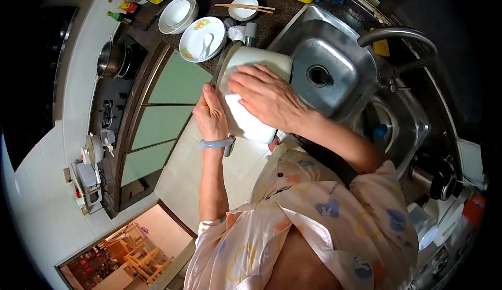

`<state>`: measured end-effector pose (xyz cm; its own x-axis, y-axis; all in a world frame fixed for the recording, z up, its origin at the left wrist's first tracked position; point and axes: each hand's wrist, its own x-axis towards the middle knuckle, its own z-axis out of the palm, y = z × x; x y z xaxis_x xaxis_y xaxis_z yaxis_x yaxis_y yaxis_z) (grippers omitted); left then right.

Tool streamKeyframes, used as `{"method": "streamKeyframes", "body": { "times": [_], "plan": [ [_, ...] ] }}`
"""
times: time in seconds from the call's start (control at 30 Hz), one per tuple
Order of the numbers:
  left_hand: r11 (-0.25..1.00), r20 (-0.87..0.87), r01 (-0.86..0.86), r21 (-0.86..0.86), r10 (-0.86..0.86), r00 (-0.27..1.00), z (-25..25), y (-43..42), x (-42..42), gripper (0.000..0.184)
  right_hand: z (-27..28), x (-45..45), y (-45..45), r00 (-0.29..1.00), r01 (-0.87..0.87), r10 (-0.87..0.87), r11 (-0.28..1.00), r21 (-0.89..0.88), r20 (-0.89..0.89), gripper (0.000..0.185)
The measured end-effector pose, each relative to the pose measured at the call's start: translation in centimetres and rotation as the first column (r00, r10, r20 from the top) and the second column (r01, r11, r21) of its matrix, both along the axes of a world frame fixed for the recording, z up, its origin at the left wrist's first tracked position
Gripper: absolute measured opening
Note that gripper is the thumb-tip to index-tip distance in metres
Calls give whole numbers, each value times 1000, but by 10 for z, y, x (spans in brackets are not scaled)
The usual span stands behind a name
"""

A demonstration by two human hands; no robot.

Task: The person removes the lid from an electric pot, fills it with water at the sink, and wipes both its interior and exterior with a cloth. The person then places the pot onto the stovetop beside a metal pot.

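Observation:
A white, rounded-rectangular pot-like vessel (252, 121) is tilted in front of me, beside the sink. It has a grey rim and what look like stubby grey handles at its ends. My left hand (211, 115), with a pale bangle at the wrist, is closed on the vessel's left edge, thumb on the near side and fingers mostly hidden behind it. Across the white surface lies my right hand (266, 94), palm down and fingers stretched out. I cannot tell whether that surface is the vessel's inside or its outside.
Right of the vessel is a steel sink (361, 62) with a curved faucet (397, 32). Stacked plates with a spoon (207, 43), white bowls (178, 14) and chopsticks (246, 8) on a small bowl line the counter. A pot (111, 59) sits on the stove at left.

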<state>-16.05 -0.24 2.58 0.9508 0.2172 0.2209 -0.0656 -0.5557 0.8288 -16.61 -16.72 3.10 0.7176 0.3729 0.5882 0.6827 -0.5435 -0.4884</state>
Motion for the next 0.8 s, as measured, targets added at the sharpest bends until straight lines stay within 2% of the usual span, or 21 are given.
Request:
{"method": "streamKeyframes", "body": {
  "times": [0.1, 0.13, 0.2, 0.43, 0.5, 0.63, 0.7, 0.77, 0.8],
  "plan": [
    [1000, -95, 8, 24, -6, 996, 4, 5, -3, 49, 3, -29, -17, 995, -49, 56, 996, -78, 86, 24],
    [1000, -97, 5, 24, -3, 995, 2, 7, -3, 49, -1, -35, -18, 995, -46, 52, 996, -73, 85, 27],
    [998, -20, 64, 16, -64, 998, -5, 10, 2, 57, 0, -29, -15, 995, -48, 54, 996, -70, 87, 27],
    [999, 25, 38, 28, -39, 999, 0, 7, 0, 55, 8, -9, 4, 994, -82, 85, 995, -54, 70, 22],
    [998, 5, 40, 49, -40, 999, -2, 10, 0, 55, 8, -26, -11, 993, -75, 86, 989, -130, 82, 23],
    [998, -58, 51, 28, -50, 997, 1, 12, -3, 52, -2, -51, -28, 999, -52, 49, 985, -164, -22, 28],
    [999, -65, 53, 11, -52, 997, -1, 13, -5, 52, 0, -43, -24, 999, -45, 44, 986, -160, -11, 27],
    [998, -20, 61, 22, -60, 998, -8, 16, -8, 51, 0, -20, -17, 992, 54, -61, 996, -66, -114, 34],
    [999, -9, 51, 0, -51, 999, -13, 20, -9, 51, -10, -3, -14, 987, 139, -145, 986, -88, -64, 38]
  ]
}}
